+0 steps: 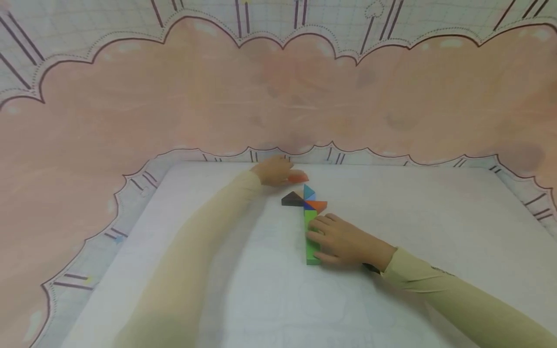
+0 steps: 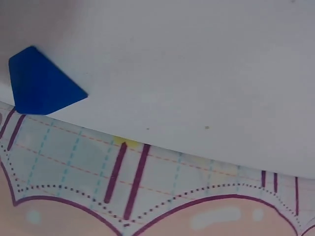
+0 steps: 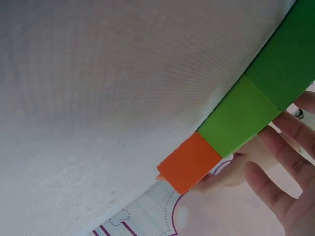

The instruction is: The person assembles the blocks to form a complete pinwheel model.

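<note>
My left hand [image 1: 273, 170] reaches to the far side of the white surface, right beside an orange-red block [image 1: 299, 178]. Its fingers are partly hidden, so their hold does not show. A blue angular block [image 2: 42, 86] lies near the edge in the left wrist view. My right hand [image 1: 341, 239] rests at a long green bar of blocks [image 1: 311, 244], fingers spread along its side. The right wrist view shows a light green block [image 3: 238, 118] between a dark green one [image 3: 290, 54] and an orange one [image 3: 191, 162], with fingers [image 3: 283, 152] beside them.
Beyond the bar, small blocks form a pinwheel: a black block [image 1: 291, 199], light blue triangle [image 1: 308, 192] and orange block [image 1: 319, 206]. A patterned pink cloth [image 1: 278, 96] rises behind the white surface [image 1: 413, 217].
</note>
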`<move>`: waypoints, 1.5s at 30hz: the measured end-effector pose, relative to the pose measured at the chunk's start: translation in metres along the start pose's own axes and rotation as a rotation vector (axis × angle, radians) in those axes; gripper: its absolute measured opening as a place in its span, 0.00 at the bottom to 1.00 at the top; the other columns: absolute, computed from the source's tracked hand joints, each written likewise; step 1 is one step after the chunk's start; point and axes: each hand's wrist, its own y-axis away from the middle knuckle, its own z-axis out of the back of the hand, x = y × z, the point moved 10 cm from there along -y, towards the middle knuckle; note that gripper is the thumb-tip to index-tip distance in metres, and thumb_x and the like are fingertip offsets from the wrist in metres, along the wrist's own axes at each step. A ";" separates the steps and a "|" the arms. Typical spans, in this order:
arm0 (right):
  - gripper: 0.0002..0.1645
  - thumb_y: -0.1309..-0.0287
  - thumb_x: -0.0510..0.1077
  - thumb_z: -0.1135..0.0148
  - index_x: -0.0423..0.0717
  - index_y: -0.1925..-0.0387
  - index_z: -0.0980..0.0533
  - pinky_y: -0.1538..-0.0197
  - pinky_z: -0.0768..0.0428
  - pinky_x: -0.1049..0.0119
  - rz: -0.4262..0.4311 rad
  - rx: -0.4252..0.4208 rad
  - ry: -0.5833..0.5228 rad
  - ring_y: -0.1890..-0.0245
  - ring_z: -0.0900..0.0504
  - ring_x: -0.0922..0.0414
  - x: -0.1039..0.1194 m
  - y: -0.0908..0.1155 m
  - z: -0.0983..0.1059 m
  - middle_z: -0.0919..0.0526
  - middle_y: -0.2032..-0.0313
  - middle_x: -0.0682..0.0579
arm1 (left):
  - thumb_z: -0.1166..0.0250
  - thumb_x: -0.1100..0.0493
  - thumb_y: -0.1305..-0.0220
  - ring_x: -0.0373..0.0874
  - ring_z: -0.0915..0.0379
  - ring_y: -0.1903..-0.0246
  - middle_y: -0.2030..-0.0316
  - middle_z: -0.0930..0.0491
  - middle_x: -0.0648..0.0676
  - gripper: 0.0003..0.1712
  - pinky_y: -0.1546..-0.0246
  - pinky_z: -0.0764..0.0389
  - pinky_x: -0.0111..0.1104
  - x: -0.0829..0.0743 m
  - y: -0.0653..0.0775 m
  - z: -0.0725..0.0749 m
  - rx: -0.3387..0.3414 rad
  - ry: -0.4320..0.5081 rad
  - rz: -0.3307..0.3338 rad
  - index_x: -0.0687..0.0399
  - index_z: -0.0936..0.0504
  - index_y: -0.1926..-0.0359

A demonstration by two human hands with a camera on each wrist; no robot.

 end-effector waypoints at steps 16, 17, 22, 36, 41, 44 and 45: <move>0.23 0.39 0.58 0.47 0.48 0.49 0.28 0.40 0.29 0.54 0.005 -0.004 0.003 0.45 0.27 0.53 0.002 0.001 0.001 0.23 0.49 0.50 | 0.45 0.55 0.36 0.58 0.31 0.41 0.43 0.26 0.61 0.25 0.35 0.37 0.48 0.030 0.036 -0.023 0.031 -0.013 0.039 0.49 0.32 0.38; 0.23 0.39 0.58 0.47 0.48 0.49 0.28 0.40 0.29 0.54 0.005 -0.005 0.005 0.45 0.27 0.53 0.002 0.001 0.001 0.23 0.49 0.50 | 0.44 0.56 0.37 0.58 0.32 0.40 0.42 0.27 0.61 0.24 0.35 0.37 0.49 0.032 0.037 -0.025 0.039 -0.014 0.050 0.49 0.31 0.39; 0.23 0.39 0.58 0.48 0.49 0.49 0.28 0.40 0.29 0.55 0.003 -0.002 0.007 0.45 0.27 0.53 0.002 0.001 0.000 0.23 0.49 0.51 | 0.42 0.59 0.37 0.55 0.29 0.43 0.45 0.24 0.59 0.21 0.36 0.34 0.47 0.038 0.043 -0.031 0.047 -0.051 0.057 0.50 0.28 0.42; 0.23 0.38 0.58 0.48 0.49 0.49 0.28 0.40 0.29 0.54 -0.009 0.007 -0.013 0.45 0.28 0.53 0.001 -0.001 -0.003 0.24 0.48 0.50 | 0.38 0.54 0.39 0.48 0.23 0.56 0.57 0.19 0.54 0.16 0.48 0.26 0.40 0.017 0.057 -0.022 0.019 0.011 0.072 0.54 0.23 0.50; 0.23 0.38 0.58 0.48 0.49 0.49 0.28 0.40 0.29 0.54 -0.011 0.009 -0.008 0.45 0.28 0.53 0.000 -0.001 -0.003 0.24 0.48 0.50 | 0.39 0.49 0.38 0.48 0.24 0.58 0.59 0.19 0.55 0.19 0.50 0.25 0.39 0.006 0.067 -0.022 0.030 0.030 0.063 0.55 0.22 0.51; 0.23 0.38 0.58 0.48 0.49 0.49 0.28 0.40 0.29 0.55 -0.012 0.008 -0.005 0.45 0.28 0.53 -0.001 -0.001 -0.003 0.24 0.48 0.50 | 0.42 0.46 0.36 0.46 0.24 0.60 0.60 0.20 0.54 0.20 0.51 0.25 0.39 0.002 0.072 -0.024 0.032 0.041 0.068 0.55 0.22 0.52; 0.23 0.39 0.58 0.48 0.49 0.49 0.28 0.40 0.29 0.55 -0.012 0.006 -0.006 0.45 0.28 0.53 -0.001 -0.001 -0.003 0.24 0.48 0.50 | 0.43 0.46 0.35 0.46 0.25 0.60 0.61 0.20 0.53 0.20 0.51 0.25 0.39 0.000 0.073 -0.025 0.034 0.039 0.066 0.55 0.22 0.53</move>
